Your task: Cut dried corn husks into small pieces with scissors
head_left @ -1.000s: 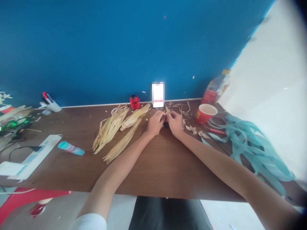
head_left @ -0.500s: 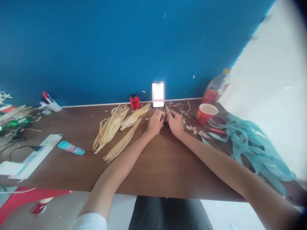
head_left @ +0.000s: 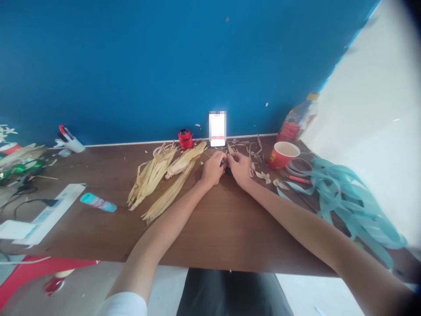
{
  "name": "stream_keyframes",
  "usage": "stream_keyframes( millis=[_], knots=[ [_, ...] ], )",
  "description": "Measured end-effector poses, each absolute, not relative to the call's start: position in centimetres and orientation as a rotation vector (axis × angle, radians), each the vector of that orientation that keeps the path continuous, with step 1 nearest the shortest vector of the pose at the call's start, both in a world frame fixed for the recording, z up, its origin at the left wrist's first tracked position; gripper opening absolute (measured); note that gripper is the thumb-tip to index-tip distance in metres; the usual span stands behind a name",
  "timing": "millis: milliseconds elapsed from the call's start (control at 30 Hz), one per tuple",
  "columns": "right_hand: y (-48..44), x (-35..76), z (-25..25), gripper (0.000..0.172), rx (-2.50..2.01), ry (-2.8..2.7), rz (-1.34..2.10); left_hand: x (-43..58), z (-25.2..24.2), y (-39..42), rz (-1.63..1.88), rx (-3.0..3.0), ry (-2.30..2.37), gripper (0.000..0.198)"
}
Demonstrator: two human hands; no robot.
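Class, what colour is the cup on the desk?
The cup is red, pale inside, seen in the head view.

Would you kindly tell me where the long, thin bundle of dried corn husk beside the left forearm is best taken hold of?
I would pinch the long dried corn husk bundle around its middle, coming from above on the side away from the left forearm. It lies flat and narrow, its lower end frays into loose strands, and the forearm runs close alongside.

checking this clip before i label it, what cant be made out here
Head view only:
The small dark thing between the left hand and right hand: mostly hidden by the fingers.
The upright white panel: pixelated.
The teal tube: label too small.
The green clutter: cut off by the left edge.
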State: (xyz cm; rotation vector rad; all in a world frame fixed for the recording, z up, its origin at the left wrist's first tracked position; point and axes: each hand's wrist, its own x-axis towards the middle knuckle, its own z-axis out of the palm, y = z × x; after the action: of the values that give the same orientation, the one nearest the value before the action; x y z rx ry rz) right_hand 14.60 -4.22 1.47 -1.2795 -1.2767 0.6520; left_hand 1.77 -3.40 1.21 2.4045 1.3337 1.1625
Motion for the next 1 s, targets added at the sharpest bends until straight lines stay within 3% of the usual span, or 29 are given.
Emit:
stream_keyframes(
  millis=[333,567,1000],
  knots=[
    [-4.23,14.59,1.48,0.019,-1.244,-1.289,0.660,1.71,1.16,-3.28,1.170,2.366,1.294,0.010],
    [-4.27,14.54,1.59,0.031,-1.166,-1.269,0.695,1.66,1.23,-3.17,1.187,2.331,1.210,0.011],
    [-4.05,14.73,1.31,0.023,-1.238,-1.311,0.667,1.85,1.25,-3.18,1.209,2.335,1.305,0.006]
  ],
)
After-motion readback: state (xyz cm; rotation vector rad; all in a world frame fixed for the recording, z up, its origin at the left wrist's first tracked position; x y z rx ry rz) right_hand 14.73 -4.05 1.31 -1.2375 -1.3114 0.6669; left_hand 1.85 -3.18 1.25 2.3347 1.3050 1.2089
